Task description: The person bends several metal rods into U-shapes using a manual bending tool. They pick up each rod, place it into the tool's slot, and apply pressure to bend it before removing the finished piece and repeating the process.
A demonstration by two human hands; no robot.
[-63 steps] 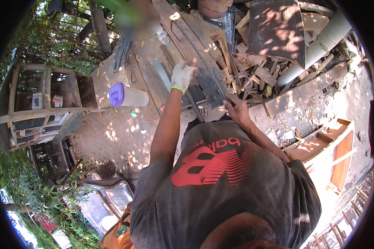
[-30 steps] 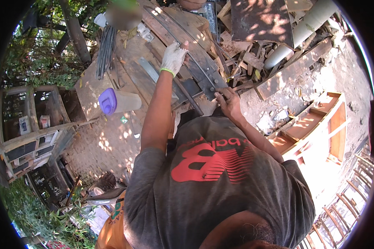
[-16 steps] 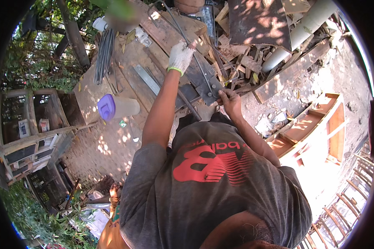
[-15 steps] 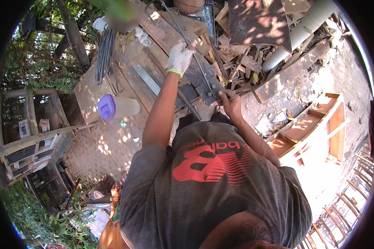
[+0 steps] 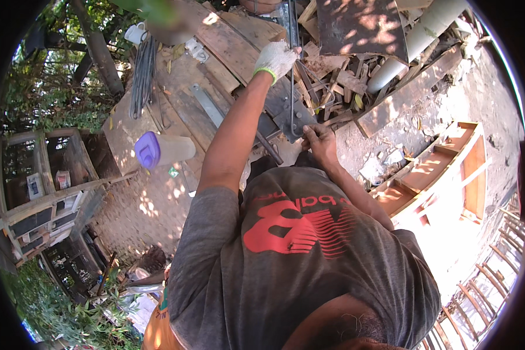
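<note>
My left hand (image 5: 276, 59), in a white knit glove with a green cuff, is closed around a long thin metal rod (image 5: 292, 87). The rod runs away from me and its near end sits among the pegs of a dark metal plate (image 5: 299, 114), fixed on a wooden bench. At the plate's near right corner my bare right hand (image 5: 322, 144) has thumb and fingers pinched together beside the rod's near end. What lies between those fingertips is hidden. A dark pipe or bar (image 5: 269, 147) sticks out toward me left of the plate.
On the bench (image 5: 175, 99) lie a metal ruler (image 5: 207, 105) and a bundle of rods (image 5: 143, 81). A purple-lidded jug (image 5: 168, 150) stands left. Scrap wood (image 5: 351, 81) and a grey pipe (image 5: 417, 49) are at far right; a wooden frame (image 5: 429, 169) lies right. Another person's orange clothing (image 5: 159, 326) shows lower left.
My left hand has swung the rod's far part to the right, from a leftward slant to nearly straight ahead. My right hand stays by the plate's corner, with a slight shift.
</note>
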